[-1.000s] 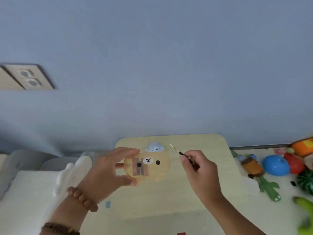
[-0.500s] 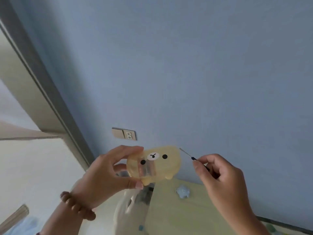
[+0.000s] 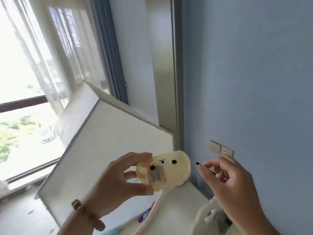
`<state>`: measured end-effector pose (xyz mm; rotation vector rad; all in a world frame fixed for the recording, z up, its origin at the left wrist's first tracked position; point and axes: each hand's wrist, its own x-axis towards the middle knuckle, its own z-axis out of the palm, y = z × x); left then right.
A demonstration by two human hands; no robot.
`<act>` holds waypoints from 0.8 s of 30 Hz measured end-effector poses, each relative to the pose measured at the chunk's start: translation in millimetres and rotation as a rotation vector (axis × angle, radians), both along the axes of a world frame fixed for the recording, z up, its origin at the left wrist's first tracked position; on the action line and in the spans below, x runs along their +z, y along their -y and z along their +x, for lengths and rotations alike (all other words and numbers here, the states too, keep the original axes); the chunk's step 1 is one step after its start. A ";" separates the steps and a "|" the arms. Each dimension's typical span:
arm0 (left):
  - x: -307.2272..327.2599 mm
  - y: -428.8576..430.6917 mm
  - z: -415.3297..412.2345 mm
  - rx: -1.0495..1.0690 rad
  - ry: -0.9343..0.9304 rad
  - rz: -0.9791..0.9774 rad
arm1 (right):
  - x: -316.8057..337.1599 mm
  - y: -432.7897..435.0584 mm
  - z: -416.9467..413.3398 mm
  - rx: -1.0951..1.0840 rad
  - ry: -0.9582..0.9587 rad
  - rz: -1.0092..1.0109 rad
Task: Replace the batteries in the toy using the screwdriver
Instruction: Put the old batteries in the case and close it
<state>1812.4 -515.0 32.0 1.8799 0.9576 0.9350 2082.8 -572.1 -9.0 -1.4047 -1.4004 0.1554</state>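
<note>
A translucent yellow bear-faced toy is held up in the air in front of me, its black eyes and white snout showing and a clear battery compartment visible through its body. My left hand, with a beaded bracelet on the wrist, grips the toy by its left end between thumb and fingers. My right hand is just right of the toy and pinches a thin screwdriver. Only the screwdriver's dark end shows, pointing toward the toy a short gap away.
A blue wall with a beige socket plate rises on the right. A white house-shaped panel stands behind the hands. A bright window with sheer curtains fills the left. A pale table edge lies below.
The view has swung up and to the left, away from the table and toys toward the window. Both hands keep their hold, with toy and screwdriver in about the same relation.
</note>
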 end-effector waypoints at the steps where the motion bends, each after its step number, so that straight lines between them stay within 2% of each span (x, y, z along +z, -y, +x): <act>1: 4.0 10.5 -28.2 0.043 0.010 0.002 | 4.4 -3.0 -26.1 0.040 0.003 0.008; 7: 20.0 105.1 -211.1 0.356 -0.020 0.032 | 16.3 8.6 -209.0 0.324 -0.055 -0.025; 14: 33.1 245.3 -413.0 0.716 -0.192 0.051 | 24.5 66.7 -443.8 0.683 -0.068 -0.055; 19: 34.5 305.8 -502.5 0.856 -0.199 -0.014 | 28.0 90.1 -544.7 0.776 -0.059 -0.047; 24: 23.1 320.7 -565.8 0.934 -0.210 -0.023 | 30.7 86.3 -618.6 0.844 0.024 -0.043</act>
